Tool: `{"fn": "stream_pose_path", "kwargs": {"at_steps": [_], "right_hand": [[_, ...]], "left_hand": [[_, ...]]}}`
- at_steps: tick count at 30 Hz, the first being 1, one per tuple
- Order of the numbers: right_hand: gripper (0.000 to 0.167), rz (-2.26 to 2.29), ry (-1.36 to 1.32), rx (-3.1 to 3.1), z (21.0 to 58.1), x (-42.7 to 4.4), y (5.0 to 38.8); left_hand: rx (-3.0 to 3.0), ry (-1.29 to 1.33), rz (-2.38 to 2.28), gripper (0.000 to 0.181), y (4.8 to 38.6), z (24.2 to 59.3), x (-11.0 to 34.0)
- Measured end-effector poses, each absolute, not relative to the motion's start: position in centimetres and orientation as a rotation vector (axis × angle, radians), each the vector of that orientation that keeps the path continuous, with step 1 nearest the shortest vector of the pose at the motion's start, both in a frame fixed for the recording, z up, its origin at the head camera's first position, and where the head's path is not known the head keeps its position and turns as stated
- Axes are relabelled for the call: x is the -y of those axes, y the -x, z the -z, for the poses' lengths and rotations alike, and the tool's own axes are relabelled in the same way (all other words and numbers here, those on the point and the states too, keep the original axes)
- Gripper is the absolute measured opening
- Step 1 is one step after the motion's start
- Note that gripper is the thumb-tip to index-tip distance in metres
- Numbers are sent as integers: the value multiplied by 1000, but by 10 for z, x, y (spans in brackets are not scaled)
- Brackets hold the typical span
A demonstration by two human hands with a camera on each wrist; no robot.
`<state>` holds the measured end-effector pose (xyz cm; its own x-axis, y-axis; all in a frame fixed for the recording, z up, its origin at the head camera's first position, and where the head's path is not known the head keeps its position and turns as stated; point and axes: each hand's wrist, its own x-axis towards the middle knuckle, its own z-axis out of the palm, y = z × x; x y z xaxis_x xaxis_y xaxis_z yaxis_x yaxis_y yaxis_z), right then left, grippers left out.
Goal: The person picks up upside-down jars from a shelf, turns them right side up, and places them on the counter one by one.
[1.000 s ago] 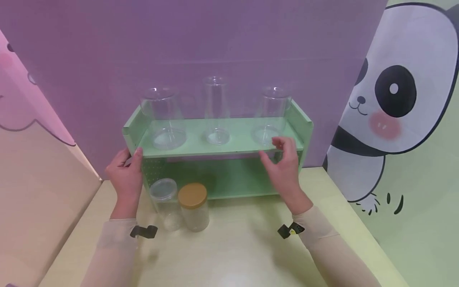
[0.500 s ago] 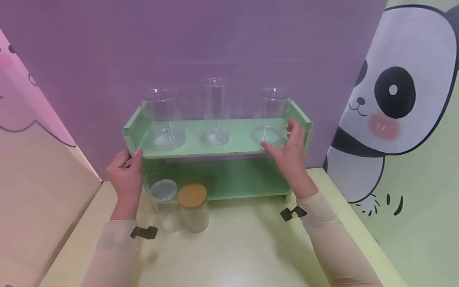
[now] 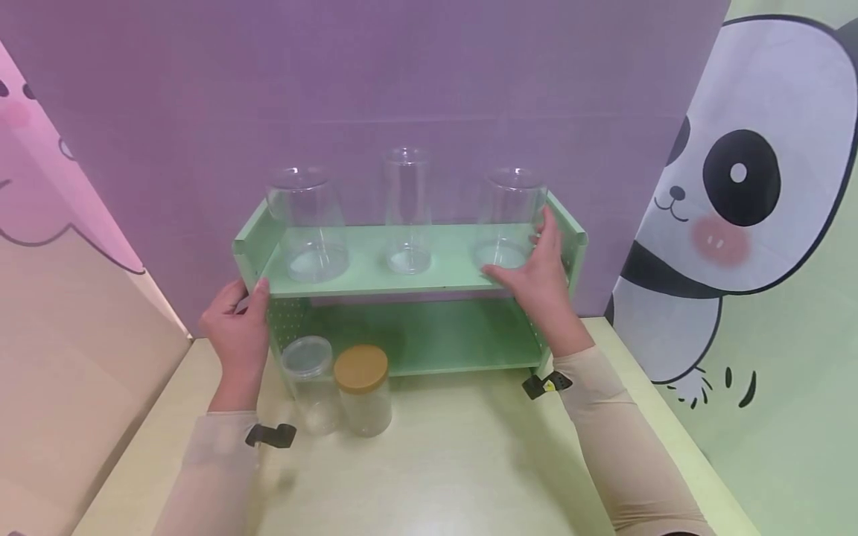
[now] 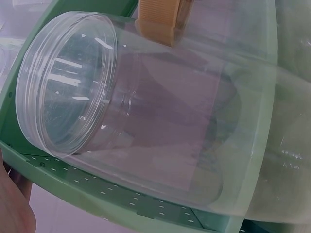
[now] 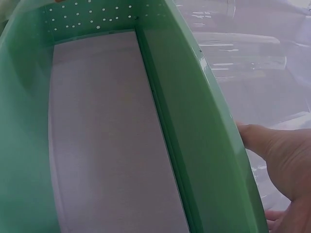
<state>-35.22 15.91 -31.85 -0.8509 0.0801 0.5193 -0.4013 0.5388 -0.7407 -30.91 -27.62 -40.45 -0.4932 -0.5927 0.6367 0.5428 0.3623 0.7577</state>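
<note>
A green two-tier shelf (image 3: 375,289) stands on the table against the purple wall. My left hand (image 3: 239,327) grips its left side panel, thumb in front and fingers partly hidden behind. On the top tier, three clear lidless jars stand upright: a wide left jar (image 3: 313,223), a tall narrow middle jar (image 3: 407,212) and a right jar (image 3: 511,216). My right hand (image 3: 541,286) is around the right jar's lower part, thumb in front and fingers spread along its right side. Firm contact cannot be told. In the right wrist view, the thumb (image 5: 257,138) lies by the shelf's edge.
In front of the shelf's left end, a jar with a clear lid (image 3: 307,357) and a jar with a wood-coloured lid (image 3: 362,368) stand side by side on the table (image 3: 429,461). A panda picture (image 3: 731,186) covers the right wall.
My right hand has moved up and to the right from the shelf's front edge, and its fingers now reach along the right jar's side. My left hand stays on the side panel.
</note>
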Motion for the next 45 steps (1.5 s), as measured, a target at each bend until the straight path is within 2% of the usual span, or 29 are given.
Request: {"fn": "stream_pose_path", "kwargs": {"at_steps": [7,15,21,45], "right_hand": [[148,-1320,-242,2331,318,-159,354],[145,-1305,-226,2330,319,-159,354],[142,-1356,-308,2252,323,-165,349],[137,-1461,-741,2197,336,-168,290]], "left_hand": [[1583,-33,1369,20,303,401,274],[1574,-16,1375,20,303,399,272],[1572,-23,1376,20,303,399,272],[1566,-11,1397,21,302,398,271]]}}
